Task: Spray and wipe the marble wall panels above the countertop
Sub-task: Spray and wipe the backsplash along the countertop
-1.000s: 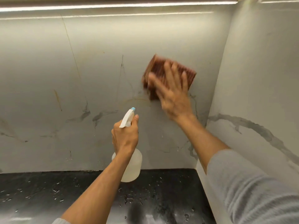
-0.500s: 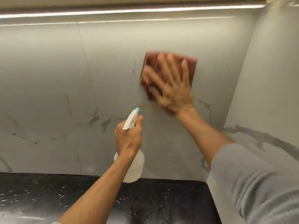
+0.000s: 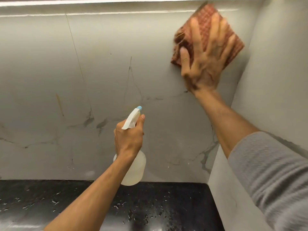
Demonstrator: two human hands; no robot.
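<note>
The marble wall panel (image 3: 100,67) is pale grey with dark veins and fills the back of the view. My right hand (image 3: 205,64) presses a reddish-brown cloth (image 3: 205,19) flat against the panel's upper right, close to the corner, fingers spread over it. My left hand (image 3: 129,139) grips the neck of a translucent white spray bottle (image 3: 135,170) with a blue-tipped nozzle, held just in front of the lower middle of the panel, nozzle aimed at the wall.
A second marble panel (image 3: 275,80) forms the side wall on the right, meeting the back panel in a corner. A black countertop (image 3: 158,205) speckled with water drops lies below. A light strip (image 3: 116,0) runs along the top.
My right hand has swept the cloth up and to the right, from the panel's middle toward the top corner. The left hand keeps the spray bottle in about the same place.
</note>
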